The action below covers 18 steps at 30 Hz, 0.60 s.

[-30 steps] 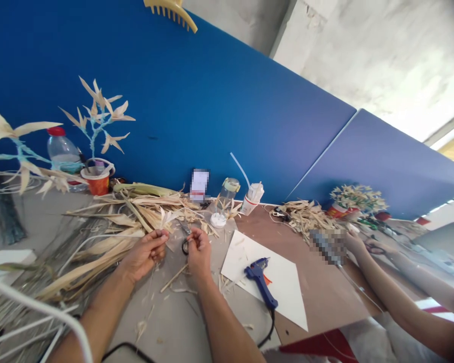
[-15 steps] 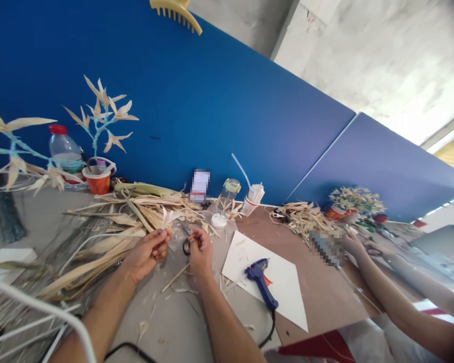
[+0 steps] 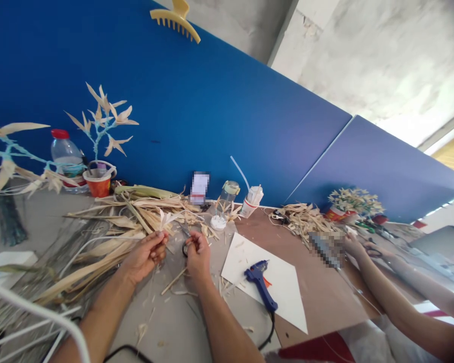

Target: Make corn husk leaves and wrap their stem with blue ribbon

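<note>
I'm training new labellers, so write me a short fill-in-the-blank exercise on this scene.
1. The person's left hand holds a pale flower, and the scissors are in the ____ hand.
2. The glue gun lies on a sheet whose colour is ____.
3. The bottle on the left has a ____ cap.

Missing words: right; white; red

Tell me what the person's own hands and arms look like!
The left hand and right hand are both bare, with no gloves. No sleeves, watch or bracelet show on the forearms. I can't tell about rings.
</note>
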### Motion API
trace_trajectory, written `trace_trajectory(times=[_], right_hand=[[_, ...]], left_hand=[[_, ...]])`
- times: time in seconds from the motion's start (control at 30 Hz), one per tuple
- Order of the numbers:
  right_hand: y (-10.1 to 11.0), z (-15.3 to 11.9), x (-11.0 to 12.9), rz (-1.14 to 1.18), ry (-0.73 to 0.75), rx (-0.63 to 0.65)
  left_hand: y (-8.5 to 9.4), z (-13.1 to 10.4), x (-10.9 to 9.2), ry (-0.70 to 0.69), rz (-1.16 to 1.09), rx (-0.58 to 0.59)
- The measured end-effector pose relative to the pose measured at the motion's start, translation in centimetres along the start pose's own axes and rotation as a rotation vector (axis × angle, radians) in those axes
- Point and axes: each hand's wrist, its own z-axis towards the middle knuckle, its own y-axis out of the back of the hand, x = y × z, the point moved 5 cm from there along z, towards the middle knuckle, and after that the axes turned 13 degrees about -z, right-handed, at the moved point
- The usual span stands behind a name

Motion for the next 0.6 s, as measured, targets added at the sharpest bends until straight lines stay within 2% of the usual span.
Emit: trace_trajectory(times=[0.6], right_hand=[[-0.08,-0.01,-0.15,-0.077,-0.018,0.006]], left_hand=[[-0.08,-0.09,-0.19,-0.012,0.009,-0.002]])
